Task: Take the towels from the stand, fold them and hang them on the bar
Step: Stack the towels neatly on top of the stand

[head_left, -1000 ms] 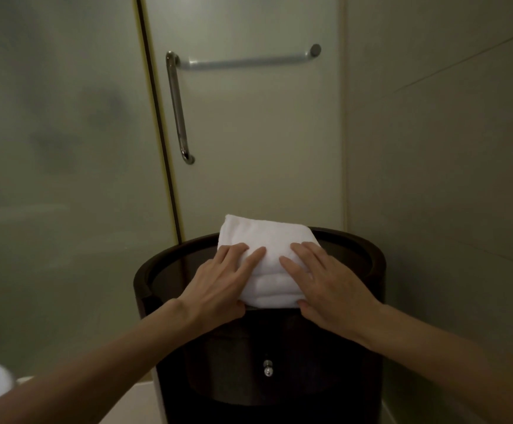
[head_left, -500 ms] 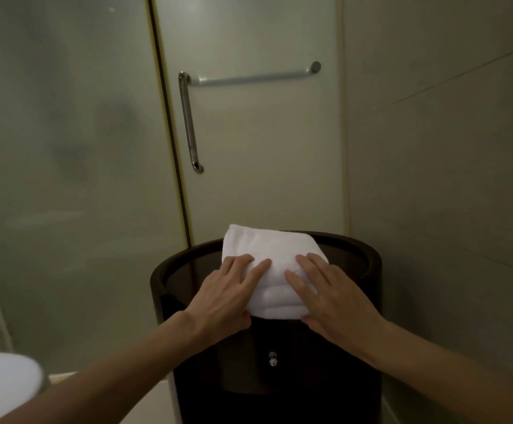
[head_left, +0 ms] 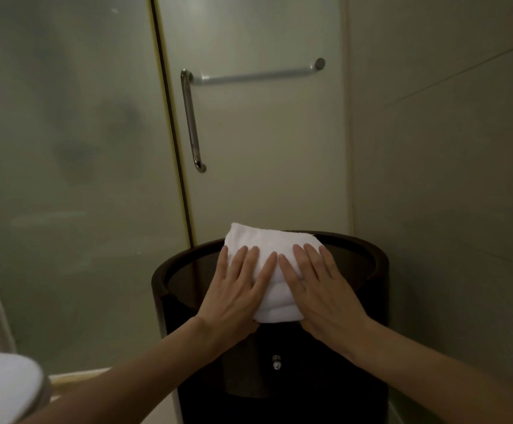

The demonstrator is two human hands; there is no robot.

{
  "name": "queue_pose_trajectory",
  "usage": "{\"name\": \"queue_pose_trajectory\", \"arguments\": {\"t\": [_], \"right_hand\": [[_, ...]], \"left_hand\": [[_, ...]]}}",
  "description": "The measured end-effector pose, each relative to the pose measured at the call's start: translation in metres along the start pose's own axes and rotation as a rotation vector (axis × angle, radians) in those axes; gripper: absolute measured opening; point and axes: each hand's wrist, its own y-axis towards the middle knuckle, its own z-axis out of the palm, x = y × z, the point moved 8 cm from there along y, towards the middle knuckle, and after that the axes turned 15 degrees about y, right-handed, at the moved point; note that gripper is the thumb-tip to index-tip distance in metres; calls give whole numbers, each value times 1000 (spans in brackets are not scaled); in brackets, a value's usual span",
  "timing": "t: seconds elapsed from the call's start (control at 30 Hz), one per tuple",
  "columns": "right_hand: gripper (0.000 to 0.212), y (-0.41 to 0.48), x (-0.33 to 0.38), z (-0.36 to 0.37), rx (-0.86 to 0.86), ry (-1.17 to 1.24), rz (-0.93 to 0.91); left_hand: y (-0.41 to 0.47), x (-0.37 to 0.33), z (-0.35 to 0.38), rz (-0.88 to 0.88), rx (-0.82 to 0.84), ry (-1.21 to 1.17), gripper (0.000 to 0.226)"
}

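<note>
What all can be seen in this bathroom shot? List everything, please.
glass door: 1, frosted, centre back
bar: 1, silver, horizontal on the glass door
handle: 1, silver, vertical, at the bar's left end
stand: 1, dark brown, round, before the door
knob: 1, silver, stand's front
towel: 1, white, folded on the stand
rounded object: 1, white, bottom left, unidentifiable
left hand: 1, flat on the towel's left part
right hand: 1, flat on its right part
</note>
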Motion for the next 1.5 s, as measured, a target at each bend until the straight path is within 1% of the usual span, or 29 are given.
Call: {"name": "queue_pose_trajectory", "arguments": {"t": [0.1, 0.2, 0.3, 0.47, 0.57, 0.73, 0.87, 1.07, 1.2, 1.33, 1.5], "right_hand": [[108, 0, -3, 5, 4, -1, 6], [108, 0, -4, 1, -20, 10, -23], [102, 0, -5, -5, -57, 11, -55], [90, -1, 0, -10, -107, 12, -58], [92, -4, 1, -11, -99, 24, -52], [100, -5, 4, -9, -23, -35, -10], [104, 4, -1, -10, 41, -25, 47], [90, 19, -12, -8, 86, 7, 72], [86, 43, -22, -10, 130, -30, 92], [85, 80, -36, -27, 197, -6, 101], [88, 150, -46, -72, 286, 71, 76]], "left_hand": [[2, -3, 3, 7, -9, -29, 130], [2, -2, 3, 11, -23, -44, 129], [0, -1, 4, 12, -34, -56, 128], [-3, 0, 4, -22, -28, -52, 127], [-2, 2, 2, -34, -47, -32, 121], [1, 4, 0, -7, -59, -54, 118], [7, 10, -1, -20, -79, -103, 113], [22, 17, 4, -13, -89, -116, 103], [43, 31, 7, -10, -29, -130, 94], [74, 59, 6, -19, 65, -125, 99], [110, 128, -19, -45, 108, -184, 102]]}}
